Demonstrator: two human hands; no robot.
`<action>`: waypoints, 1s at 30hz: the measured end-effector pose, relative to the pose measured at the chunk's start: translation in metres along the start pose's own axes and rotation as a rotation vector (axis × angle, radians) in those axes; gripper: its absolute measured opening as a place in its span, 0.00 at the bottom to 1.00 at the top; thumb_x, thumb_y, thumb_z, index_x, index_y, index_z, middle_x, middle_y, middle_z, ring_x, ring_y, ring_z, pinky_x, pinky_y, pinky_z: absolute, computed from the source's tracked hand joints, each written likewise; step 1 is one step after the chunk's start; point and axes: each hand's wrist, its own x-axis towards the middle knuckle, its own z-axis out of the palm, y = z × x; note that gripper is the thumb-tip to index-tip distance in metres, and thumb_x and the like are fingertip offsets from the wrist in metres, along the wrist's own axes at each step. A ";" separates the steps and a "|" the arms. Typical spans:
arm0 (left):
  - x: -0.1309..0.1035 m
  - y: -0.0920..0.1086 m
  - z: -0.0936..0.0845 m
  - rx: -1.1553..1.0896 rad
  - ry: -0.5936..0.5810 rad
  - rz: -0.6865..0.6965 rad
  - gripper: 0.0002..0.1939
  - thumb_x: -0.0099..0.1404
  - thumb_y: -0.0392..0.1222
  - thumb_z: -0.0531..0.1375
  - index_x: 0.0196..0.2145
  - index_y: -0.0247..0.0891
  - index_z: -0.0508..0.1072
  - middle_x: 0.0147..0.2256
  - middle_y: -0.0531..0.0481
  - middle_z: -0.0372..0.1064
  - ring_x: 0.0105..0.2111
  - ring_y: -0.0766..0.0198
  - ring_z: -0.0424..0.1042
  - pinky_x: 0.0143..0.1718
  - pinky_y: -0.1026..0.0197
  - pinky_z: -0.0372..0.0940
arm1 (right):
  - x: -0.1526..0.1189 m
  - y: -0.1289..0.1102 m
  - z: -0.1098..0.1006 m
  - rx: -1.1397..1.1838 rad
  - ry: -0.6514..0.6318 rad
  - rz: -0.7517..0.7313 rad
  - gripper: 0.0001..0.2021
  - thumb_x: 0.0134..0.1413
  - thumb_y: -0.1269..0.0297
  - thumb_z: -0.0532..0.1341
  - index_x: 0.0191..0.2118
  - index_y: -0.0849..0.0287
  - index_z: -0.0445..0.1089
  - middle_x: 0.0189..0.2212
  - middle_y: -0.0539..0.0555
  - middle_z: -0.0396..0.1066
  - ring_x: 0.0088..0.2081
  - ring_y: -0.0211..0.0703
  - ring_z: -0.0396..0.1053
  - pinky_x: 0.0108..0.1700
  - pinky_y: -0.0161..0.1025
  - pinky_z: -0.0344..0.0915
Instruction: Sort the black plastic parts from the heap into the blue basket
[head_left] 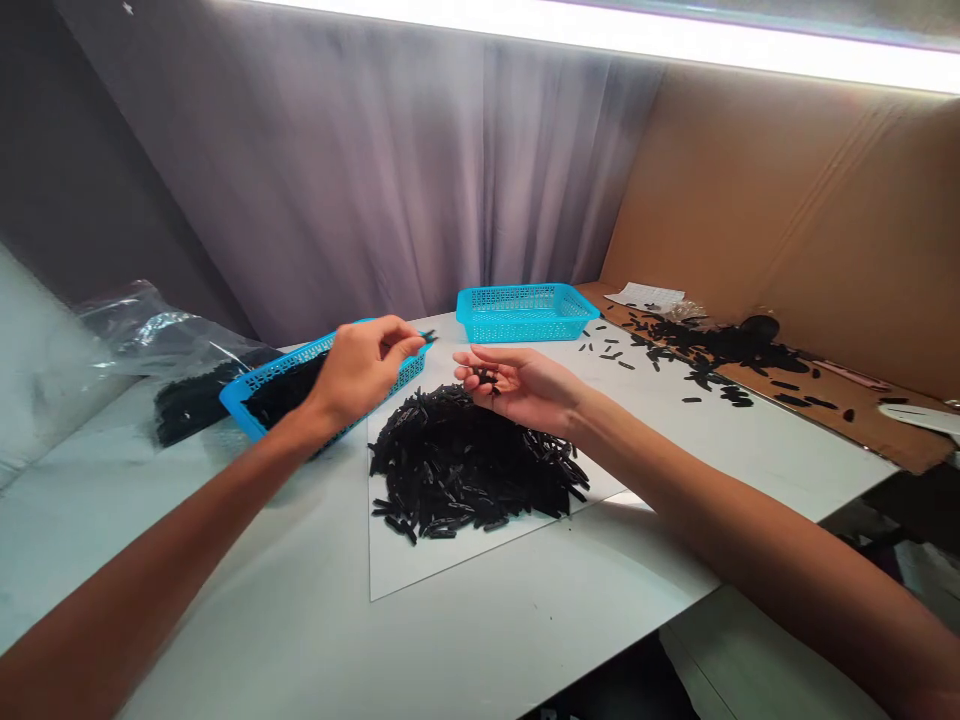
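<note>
My left hand [367, 365] is closed in a pinch on a small black elongated piece [429, 337], held up over the near right side of a filled blue basket [251, 385]. Palm up and fingers curled, my right hand [517, 385] cradles several small black pieces [486, 378]. Below it, a large pile of slim black pieces [465, 470] lies on a white sheet [397, 570]. The two hands are apart, with a short gap between their fingertips. What exact kind the black pieces are is too small to tell.
Behind my hands stands a second blue basket [525, 325]. More black pieces [720, 345] are scattered at the right, by a cardboard wall [750, 190] and a paper slip [645, 295]. On the left lies a clear plastic bag [180, 340] with black contents. A bright tube light hangs overhead.
</note>
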 end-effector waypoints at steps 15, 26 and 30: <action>-0.013 0.014 0.020 0.333 -0.211 0.434 0.13 0.69 0.46 0.59 0.49 0.40 0.75 0.46 0.45 0.74 0.47 0.54 0.71 0.48 0.55 0.62 | -0.003 0.005 0.006 -0.004 -0.005 0.023 0.22 0.66 0.58 0.55 0.51 0.75 0.71 0.42 0.68 0.74 0.46 0.48 0.73 0.52 0.42 0.70; -0.020 0.005 0.033 0.249 -0.216 0.456 0.10 0.67 0.45 0.63 0.44 0.40 0.78 0.35 0.48 0.74 0.36 0.59 0.70 0.39 0.58 0.61 | -0.002 0.008 0.008 0.006 -0.036 0.045 0.22 0.66 0.58 0.54 0.51 0.74 0.73 0.35 0.63 0.75 0.40 0.46 0.70 0.46 0.40 0.66; -0.023 0.006 0.036 0.306 -0.251 0.482 0.13 0.67 0.47 0.62 0.46 0.38 0.77 0.40 0.44 0.75 0.40 0.56 0.71 0.43 0.56 0.63 | -0.001 0.008 0.004 0.012 -0.040 0.061 0.22 0.66 0.58 0.55 0.50 0.75 0.72 0.35 0.64 0.75 0.39 0.46 0.70 0.44 0.40 0.66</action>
